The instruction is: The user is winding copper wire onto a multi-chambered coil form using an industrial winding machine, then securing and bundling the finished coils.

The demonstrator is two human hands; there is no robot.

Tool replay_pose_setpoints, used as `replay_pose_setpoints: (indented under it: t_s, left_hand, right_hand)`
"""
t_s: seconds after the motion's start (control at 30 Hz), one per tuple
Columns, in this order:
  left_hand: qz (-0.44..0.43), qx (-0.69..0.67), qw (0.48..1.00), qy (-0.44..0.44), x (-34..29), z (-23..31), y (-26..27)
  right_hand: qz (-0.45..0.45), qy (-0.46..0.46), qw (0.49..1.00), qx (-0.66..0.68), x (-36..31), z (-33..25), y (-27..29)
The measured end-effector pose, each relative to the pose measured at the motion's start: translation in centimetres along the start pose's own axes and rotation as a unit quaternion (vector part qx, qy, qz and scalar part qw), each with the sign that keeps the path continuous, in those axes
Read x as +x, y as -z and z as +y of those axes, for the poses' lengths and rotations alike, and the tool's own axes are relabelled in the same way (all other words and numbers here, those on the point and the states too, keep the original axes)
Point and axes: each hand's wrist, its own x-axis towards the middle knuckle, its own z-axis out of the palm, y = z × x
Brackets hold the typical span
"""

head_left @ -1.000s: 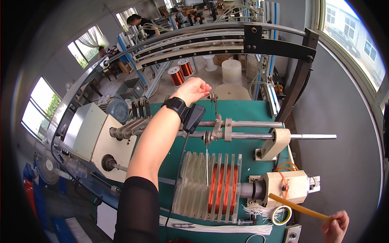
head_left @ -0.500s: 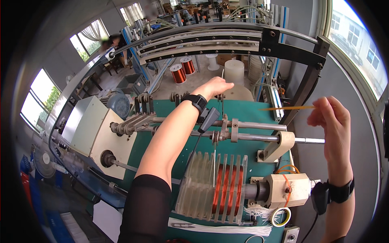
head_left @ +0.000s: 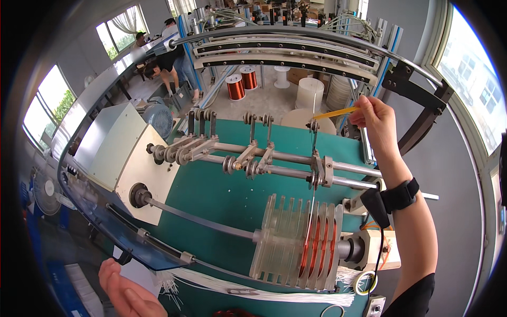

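My right hand [head_left: 376, 116] is raised at the right, pinching one end of a thin yellow strip [head_left: 336, 113]. The strip's free end points left, beside an upright pale wire [head_left: 315, 100] at a small guide pulley [head_left: 312, 126]. Below, the wire runs down to a translucent slotted winding former [head_left: 274, 240] on a shaft; red-brown copper wire [head_left: 319, 243] fills several right-hand slots. My left hand [head_left: 129, 293] is low at the left with fingers loosely curved and apart, close to a black knob [head_left: 124, 257] on a clear bluish cover [head_left: 158, 256]; contact cannot be made out.
Metal rods with pulleys [head_left: 248, 158] cross the green bench top [head_left: 222, 201]. White ties [head_left: 227, 282], cutters [head_left: 244, 291] and a tape roll [head_left: 365, 283] lie at the front. Behind stand copper spools [head_left: 235, 87]; a person [head_left: 169, 68] bends down at the back left.
My left hand has left the guide pulley and dropped to the lower left by the cover. My right hand has moved left and up, carrying the yellow strip to the wire. The view has shifted.
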Motion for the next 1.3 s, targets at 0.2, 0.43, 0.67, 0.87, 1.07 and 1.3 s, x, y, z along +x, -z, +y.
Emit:
replay_pose_setpoints:
  t_s: [0.2,0.43,0.67,0.87,1.07,1.3]
  left_hand:
    - [0.066,0.287,0.947,0.128,-2.7,-6.4,1.8]
    - [0.075,0.115,0.949,0.286,-6.4,-11.1,0.9]
    - [0.042,0.12,0.952,0.277,-6.1,-11.6,0.3]
    - [0.057,0.115,0.958,0.258,-7.5,-12.1,1.8]
    - [0.063,0.06,0.938,0.336,-10.2,-13.2,3.2]
    - [0.215,-0.348,0.859,0.308,-6.0,-10.0,2.6]
  right_hand:
    - [0.059,0.035,0.981,-0.181,3.1,3.1,-1.2]
    - [0.002,-0.005,0.986,-0.168,1.3,-2.9,2.1]
    - [0.027,0.015,0.995,-0.092,1.3,-1.1,-2.9]
    - [0.055,0.032,0.983,-0.173,7.4,6.2,-5.8]
    - [0.031,-0.002,0.988,-0.15,13.0,13.4,-6.7]
    - [0.036,0.167,0.946,-0.276,-1.6,0.3,1.5]
